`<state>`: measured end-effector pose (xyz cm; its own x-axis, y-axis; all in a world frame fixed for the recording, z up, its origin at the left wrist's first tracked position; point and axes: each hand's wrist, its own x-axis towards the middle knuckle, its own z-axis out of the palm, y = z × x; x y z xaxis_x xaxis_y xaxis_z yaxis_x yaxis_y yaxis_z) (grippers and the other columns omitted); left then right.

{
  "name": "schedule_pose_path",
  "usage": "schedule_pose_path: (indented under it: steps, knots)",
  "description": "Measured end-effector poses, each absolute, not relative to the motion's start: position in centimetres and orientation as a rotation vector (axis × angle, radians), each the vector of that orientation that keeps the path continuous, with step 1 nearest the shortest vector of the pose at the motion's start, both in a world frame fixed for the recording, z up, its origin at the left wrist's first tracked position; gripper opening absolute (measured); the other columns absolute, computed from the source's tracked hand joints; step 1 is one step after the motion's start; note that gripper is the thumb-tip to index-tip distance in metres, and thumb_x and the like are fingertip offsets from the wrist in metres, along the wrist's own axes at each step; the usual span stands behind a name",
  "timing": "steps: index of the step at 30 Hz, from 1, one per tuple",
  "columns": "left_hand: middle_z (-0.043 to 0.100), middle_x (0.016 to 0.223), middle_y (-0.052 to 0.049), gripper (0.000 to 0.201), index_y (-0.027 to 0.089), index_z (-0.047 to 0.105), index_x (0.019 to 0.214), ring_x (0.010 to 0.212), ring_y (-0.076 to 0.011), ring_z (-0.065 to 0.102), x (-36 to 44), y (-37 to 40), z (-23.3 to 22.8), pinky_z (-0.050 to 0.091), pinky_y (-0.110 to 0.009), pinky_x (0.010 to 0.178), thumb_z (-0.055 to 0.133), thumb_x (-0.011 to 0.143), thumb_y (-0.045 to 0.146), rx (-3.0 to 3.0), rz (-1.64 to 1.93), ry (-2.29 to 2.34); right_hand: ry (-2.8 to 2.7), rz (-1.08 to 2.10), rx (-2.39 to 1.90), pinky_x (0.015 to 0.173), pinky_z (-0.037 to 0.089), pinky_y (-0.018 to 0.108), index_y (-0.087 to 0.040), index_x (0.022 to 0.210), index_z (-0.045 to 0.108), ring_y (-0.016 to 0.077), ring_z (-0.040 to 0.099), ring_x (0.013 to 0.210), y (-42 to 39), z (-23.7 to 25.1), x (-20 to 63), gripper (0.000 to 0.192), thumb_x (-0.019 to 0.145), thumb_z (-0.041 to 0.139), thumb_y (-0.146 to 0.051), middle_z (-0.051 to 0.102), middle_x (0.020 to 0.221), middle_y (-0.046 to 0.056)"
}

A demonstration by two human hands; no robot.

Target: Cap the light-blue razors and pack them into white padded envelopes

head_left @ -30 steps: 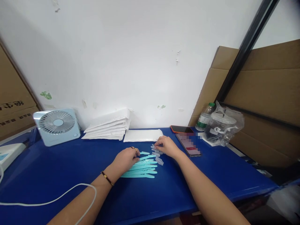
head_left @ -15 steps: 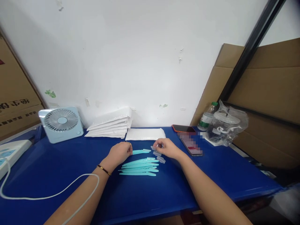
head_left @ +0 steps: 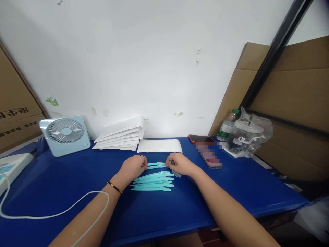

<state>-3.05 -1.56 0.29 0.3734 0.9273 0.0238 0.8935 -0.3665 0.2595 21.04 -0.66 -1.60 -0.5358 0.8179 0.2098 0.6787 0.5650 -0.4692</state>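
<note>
My left hand (head_left: 133,166) grips the handle end of a teal plastic razor (head_left: 155,165) held just above the blue table (head_left: 77,178). My right hand (head_left: 178,163) meets the razor's far end and pinches a small clear cap (head_left: 168,162) at the blade. Below both hands a pile of several more teal razors (head_left: 153,181) lies on the table. Another clear cap (head_left: 177,174) pokes out under my right hand.
A small light-blue fan (head_left: 65,134) stands back left, with a stack of white padded envelopes (head_left: 119,137) and one flat envelope (head_left: 159,145) behind the hands. Two phones (head_left: 209,156), a water bottle (head_left: 226,126) and a bagged cup (head_left: 248,135) sit right. A white cable (head_left: 51,214) crosses my left forearm.
My left hand lifted one teal razor off the pile and moved it up. My right hand came left with a clear cap until it met the razor's tip.
</note>
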Motion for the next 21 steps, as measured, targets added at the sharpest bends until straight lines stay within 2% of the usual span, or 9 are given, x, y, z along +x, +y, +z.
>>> schedule_pose_path:
  steps: [6,11,16,19,21]
  knots:
    - [0.063,0.072,0.0,0.01,0.022,0.062,0.072,0.066,-0.0138,0.055,-2.9,-1.5,0.0,0.031,-0.023,0.054,0.054,0.074,0.027,2.423,0.264,1.598,-2.386,0.506,-1.204,0.06,0.038,0.021,-0.018,0.081,0.07,0.0109,0.055,0.064,-0.7,-1.5,19.6,0.017,0.076,0.054,-0.016,0.066,0.079,0.003]
    - [0.065,0.083,-0.001,0.013,0.023,0.063,0.08,0.077,-0.0161,0.057,-2.9,-1.5,0.2,0.036,-0.023,0.06,0.056,0.072,0.031,2.398,0.401,1.635,-2.278,0.489,-1.246,0.06,0.039,0.021,-0.019,0.083,0.07,0.0118,0.056,0.066,-0.8,-0.1,21.3,0.016,0.075,0.056,-0.019,0.066,0.08,0.003]
    - [0.065,0.075,0.0,0.022,0.022,0.065,0.079,0.067,-0.0143,0.057,-2.6,-1.7,0.2,0.036,-0.022,0.054,0.056,0.069,0.04,2.285,0.279,1.429,-2.35,0.69,-1.3,0.055,0.039,0.02,-0.019,0.08,0.07,0.0126,0.058,0.063,-1.5,0.8,23.8,0.015,0.069,0.06,-0.021,0.067,0.073,0.001]
    - [0.066,0.075,0.0,0.023,0.021,0.066,0.079,0.066,-0.0143,0.058,-2.5,-1.7,0.1,0.037,-0.021,0.054,0.058,0.066,0.039,2.255,0.24,1.371,-2.42,0.727,-1.309,0.052,0.037,0.02,-0.02,0.084,0.07,0.0123,0.057,0.059,-1.7,0.4,23.9,0.021,0.064,0.064,-0.019,0.065,0.069,0.0]
    - [0.067,0.073,0.0,0.021,0.021,0.067,0.076,0.065,-0.0146,0.058,-2.5,-1.8,0.1,0.037,-0.022,0.054,0.057,0.067,0.037,2.25,0.215,1.381,-2.442,0.735,-1.314,0.052,0.037,0.019,-0.019,0.08,0.069,0.0118,0.057,0.059,-1.7,0.0,23.6,0.018,0.064,0.062,-0.015,0.063,0.068,-0.001]
